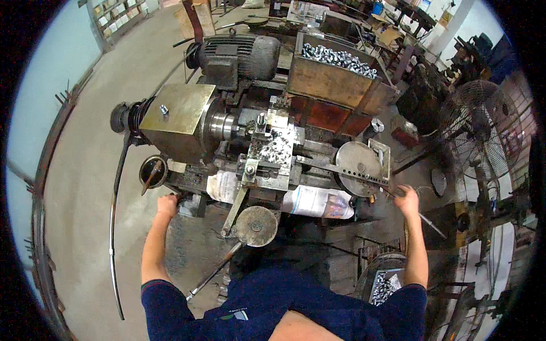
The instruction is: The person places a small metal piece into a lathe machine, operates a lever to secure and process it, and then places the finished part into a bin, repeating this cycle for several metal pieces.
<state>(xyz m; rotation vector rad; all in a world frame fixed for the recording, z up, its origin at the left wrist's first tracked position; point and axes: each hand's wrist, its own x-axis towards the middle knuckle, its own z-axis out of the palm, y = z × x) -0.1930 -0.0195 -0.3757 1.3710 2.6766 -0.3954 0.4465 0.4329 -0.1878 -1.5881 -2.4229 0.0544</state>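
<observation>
A small lathe-like machine (273, 150) with a metal chuck (223, 126) and a chip-strewn slide stands before me. My left hand (166, 204) is closed at the machine's lower left, beside a metal block (192, 206); its fingers hide whatever is in them. On the right, my right hand (406, 201) is curled around a metal lever rod (433, 225), close to a large round disc (354, 162) and a flat bar with a row of holes (341, 170). A smaller disc (256, 226) with its own lever (213, 271) sits nearest my body.
Behind the machine are a motor (242, 57) and a bin (333, 85) heaped with shiny metal parts. A tray of similar parts (385, 287) sits by my right elbow. A standing fan (478, 128) is at right. A long rod (115, 238) slopes down at left.
</observation>
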